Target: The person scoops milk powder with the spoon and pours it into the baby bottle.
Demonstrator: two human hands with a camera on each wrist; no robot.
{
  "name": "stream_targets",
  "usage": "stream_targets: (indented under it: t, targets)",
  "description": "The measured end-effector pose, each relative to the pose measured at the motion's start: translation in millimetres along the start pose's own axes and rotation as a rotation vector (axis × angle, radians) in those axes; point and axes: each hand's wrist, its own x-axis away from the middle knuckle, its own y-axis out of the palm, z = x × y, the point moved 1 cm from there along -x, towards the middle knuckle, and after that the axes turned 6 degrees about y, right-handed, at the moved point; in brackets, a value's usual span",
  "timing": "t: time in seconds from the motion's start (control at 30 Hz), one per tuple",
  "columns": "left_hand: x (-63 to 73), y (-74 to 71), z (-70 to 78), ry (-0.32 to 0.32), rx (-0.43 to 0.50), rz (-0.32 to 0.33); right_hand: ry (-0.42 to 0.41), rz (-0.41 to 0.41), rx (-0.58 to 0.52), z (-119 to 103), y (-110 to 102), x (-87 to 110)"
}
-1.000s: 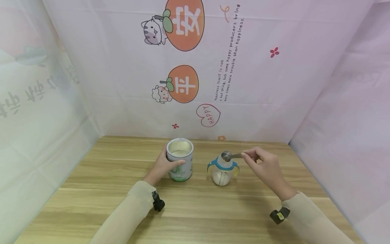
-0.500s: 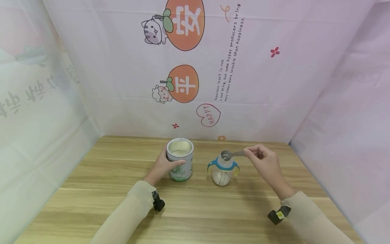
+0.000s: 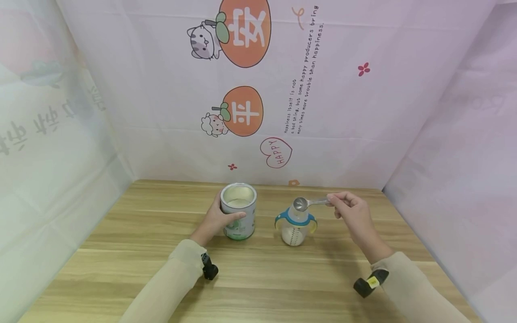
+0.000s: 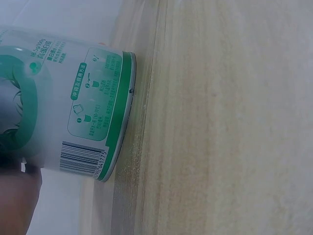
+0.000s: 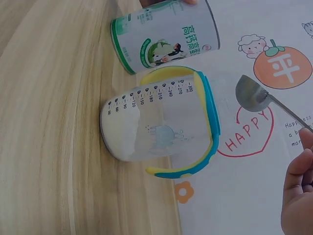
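My left hand (image 3: pixel 216 220) grips an open white and green milk powder can (image 3: pixel 242 224) from its left side, thumb across the front. Pale powder lies inside the can. To the can's right, a baby bottle (image 3: pixel 294 234) with a blue and yellow handle ring stands upright, its mouth uncovered. White powder fills the bottom part of the bottle (image 5: pixel 146 125). My right hand (image 3: pixel 352 217) pinches the handle end of a metal measuring spoon (image 3: pixel 300 204). The spoon's round bowl is just over the bottle's mouth, and bare metal shows inside it.
Both things stand on a wood-grain table (image 3: pixel 250 282). A white printed cloth (image 3: pixel 331 112) hangs behind the table's far edge and along both sides. A small camera is strapped to each wrist.
The measuring spoon has come up out of the bottle's mouth and its handle has levelled. My right hand has shifted slightly right. The left hand and can have stayed put.
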Motion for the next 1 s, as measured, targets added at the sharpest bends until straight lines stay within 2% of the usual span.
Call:
stream_targets:
  t: [0.13, 0.3, 0.7, 1.0]
  targets:
    - [0.2, -0.4, 0.3, 0.001, 0.006, -0.005, 0.028, -0.023, -0.069, 1, 0, -0.3]
    - [0.8, -0.4, 2.7, -0.011, 0.017, -0.011, 0.047, -0.029, -0.101, 2, 2, -3.1]
    - [1.5, 0.0, 1.6, -0.021, -0.003, 0.004, 0.089, -0.013, -0.097, -4, 21, -7.9]
    - [-0.3, -0.4, -0.2, -0.003, 0.015, 0.001, 0.075, -0.042, -0.120, -10, 38, -16.5]
